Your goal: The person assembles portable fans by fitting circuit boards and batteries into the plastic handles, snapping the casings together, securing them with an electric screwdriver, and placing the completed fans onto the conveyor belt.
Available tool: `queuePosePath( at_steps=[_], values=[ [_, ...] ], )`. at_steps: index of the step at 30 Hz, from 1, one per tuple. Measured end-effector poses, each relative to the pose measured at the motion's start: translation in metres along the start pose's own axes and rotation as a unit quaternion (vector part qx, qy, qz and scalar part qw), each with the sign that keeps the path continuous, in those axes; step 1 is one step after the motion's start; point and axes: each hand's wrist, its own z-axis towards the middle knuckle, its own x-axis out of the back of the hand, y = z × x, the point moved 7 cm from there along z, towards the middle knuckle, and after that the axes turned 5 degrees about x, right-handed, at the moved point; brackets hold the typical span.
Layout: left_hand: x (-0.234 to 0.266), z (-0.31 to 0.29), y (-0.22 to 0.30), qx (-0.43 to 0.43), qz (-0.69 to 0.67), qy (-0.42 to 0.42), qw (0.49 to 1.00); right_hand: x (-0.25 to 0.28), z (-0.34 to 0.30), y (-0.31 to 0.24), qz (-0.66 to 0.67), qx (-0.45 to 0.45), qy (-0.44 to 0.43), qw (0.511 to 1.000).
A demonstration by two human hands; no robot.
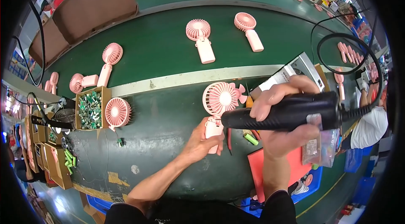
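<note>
My left hand (196, 143) grips a pink handheld fan (219, 98) by its pale handle, with the round grille pointing away from me. A black electric screwdriver (291, 113) lies sideways in my right hand (279, 139), my fingers wrapped round its body. Its narrow end is at the neck of the fan, where grille and handle meet; the bit itself is hidden. Just right of the grille lies a loose pink fan blade (239, 93). Beneath the screwdriver are a green battery cell (250, 139) and a red-handled tool (229, 139), partly covered.
A pink fan head (118, 112) sits beside a cardboard box (107, 97) of green circuit boards. Beyond the bench edge, several pink fans lie on a green conveyor belt (160, 42). At right are a white-and-grey device (301, 70), a black cable (350, 36) and a red sheet (257, 169).
</note>
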Motion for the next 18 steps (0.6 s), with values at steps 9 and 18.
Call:
queuePosePath(
  at_steps=[9, 18],
  values=[
    [0.002, 0.000, 0.003, 0.020, -0.015, -0.007, 1.000, -0.013, -0.007, 0.003, -0.078, -0.025, -0.032, 0.996],
    [0.003, -0.002, 0.003, 0.026, -0.012, 0.001, 1.000, -0.011, -0.009, 0.015, -0.057, -0.012, -0.046, 0.997]
  ],
)
